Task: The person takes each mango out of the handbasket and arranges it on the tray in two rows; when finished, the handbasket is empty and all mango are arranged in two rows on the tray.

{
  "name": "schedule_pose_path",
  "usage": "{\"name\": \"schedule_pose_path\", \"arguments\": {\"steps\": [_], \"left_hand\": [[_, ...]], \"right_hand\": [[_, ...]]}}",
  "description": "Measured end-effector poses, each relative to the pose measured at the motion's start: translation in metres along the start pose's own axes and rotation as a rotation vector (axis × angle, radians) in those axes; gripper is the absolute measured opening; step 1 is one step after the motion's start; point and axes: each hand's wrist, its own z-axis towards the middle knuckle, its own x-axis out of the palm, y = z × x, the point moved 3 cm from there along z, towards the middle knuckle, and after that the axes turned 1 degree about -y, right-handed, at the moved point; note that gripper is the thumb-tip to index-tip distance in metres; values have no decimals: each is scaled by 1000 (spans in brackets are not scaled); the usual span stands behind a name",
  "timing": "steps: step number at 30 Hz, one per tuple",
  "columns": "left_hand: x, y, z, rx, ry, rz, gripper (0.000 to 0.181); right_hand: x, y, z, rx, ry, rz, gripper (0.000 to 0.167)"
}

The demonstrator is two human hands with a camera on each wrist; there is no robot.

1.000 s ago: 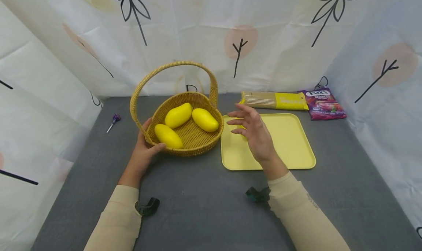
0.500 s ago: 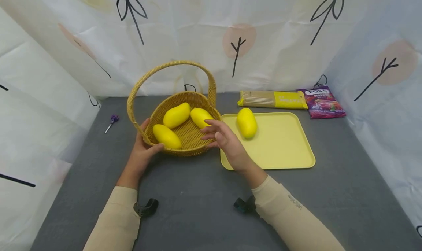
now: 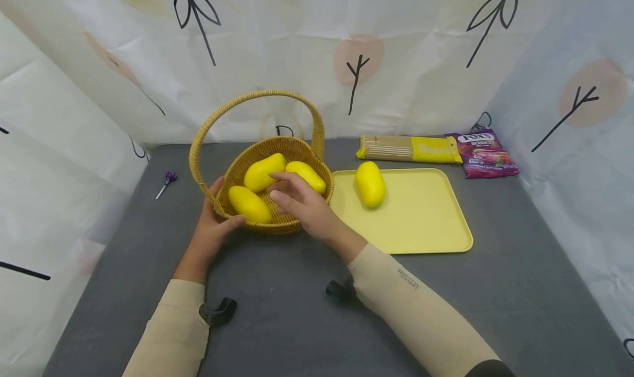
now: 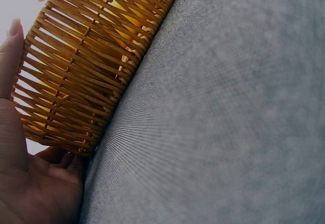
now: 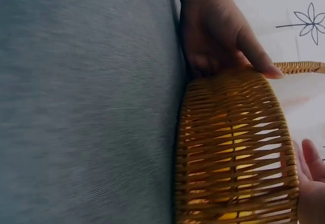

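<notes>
My left hand (image 3: 210,231) grips the left side of a woven basket (image 3: 284,227), its thumb over the rim; the left wrist view shows the thumb beside the basket wall (image 4: 76,66). Inside lie three yellow mango-shaped fruits: one at the back (image 3: 264,171), one at the front left (image 3: 249,205), one at the right (image 3: 308,177). Over the basket's right part is my right hand (image 3: 312,209), fingers loosely bent and holding nothing, fingertips near the back fruit; whether they touch it I cannot tell. A fourth yellow fruit (image 3: 370,185) rests on the yellow tray (image 3: 426,217).
Behind the tray lies a yellow noodle packet (image 3: 411,149), with a purple sweets bag (image 3: 485,154) to its right. A purple-headed lollipop (image 3: 167,184) lies left of the basket. The arched basket handle (image 3: 262,94) rises over it, and a patterned cloth hangs behind the table.
My right hand has moved left from over the tray to above the basket, uncovering the fruit on the tray. My left hand has kept its grip on the basket.
</notes>
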Motion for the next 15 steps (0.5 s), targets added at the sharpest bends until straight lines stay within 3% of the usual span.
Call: {"name": "schedule_pose_path", "arguments": {"steps": [7, 15], "left_hand": [[0, 0, 1, 8, 5, 11, 95], [1, -1, 1, 8, 16, -9, 94]], "right_hand": [[3, -6, 23, 124, 42, -250, 63], [5, -17, 41, 261, 153, -402, 67]]}}
